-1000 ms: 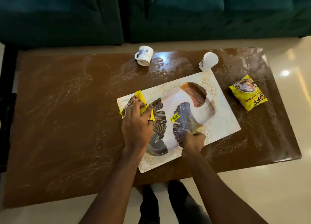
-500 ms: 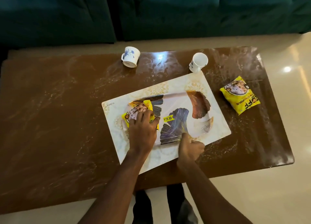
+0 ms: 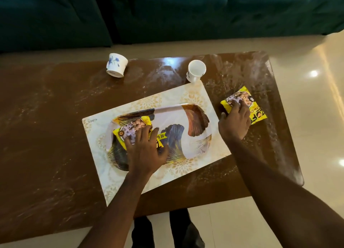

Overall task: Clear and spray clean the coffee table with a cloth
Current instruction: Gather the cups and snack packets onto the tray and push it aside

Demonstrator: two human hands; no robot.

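A brown coffee table carries a white placemat with a leaf-patterned tray on top. One yellow snack packet lies in the tray's left part, and my left hand rests on it with fingers spread flat. A second yellow snack packet lies on the table to the right of the mat. My right hand covers its near-left half, fingers curved over it and thumb at its left corner. No cloth or spray bottle is in view.
Two white cups stand near the table's far edge: one with a blue flower print, one plain just beyond the mat's corner. A dark green sofa runs behind. Glossy floor tiles lie to the right.
My right hand left the tray's near edge and reached right onto the second packet. My left hand flattened on the packet in the tray. The camera shifted, so the mat appears more central.
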